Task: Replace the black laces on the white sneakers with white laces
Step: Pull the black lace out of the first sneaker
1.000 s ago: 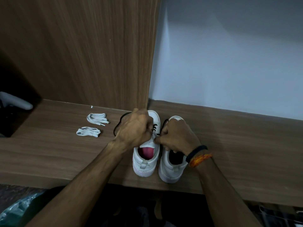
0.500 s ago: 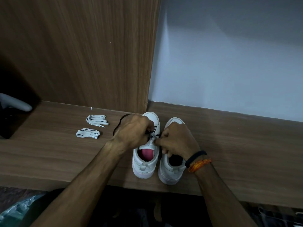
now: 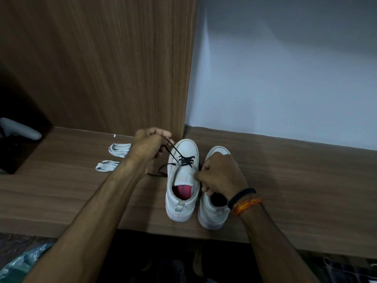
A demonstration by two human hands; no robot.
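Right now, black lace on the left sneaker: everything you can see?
The black lace is a thin dark cord, threaded only through the eyelets nearest the toe of the left sneaker. One strand runs taut up to the left hand, which pinches it. A loose end trails on the wooden shelf beside the shoe.

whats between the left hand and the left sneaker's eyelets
In the head view a taut black lace spans from the left hand down to the eyelets of the left sneaker; nothing else lies between.

No readable text, label, brand, number or sign appears on any surface in this view.
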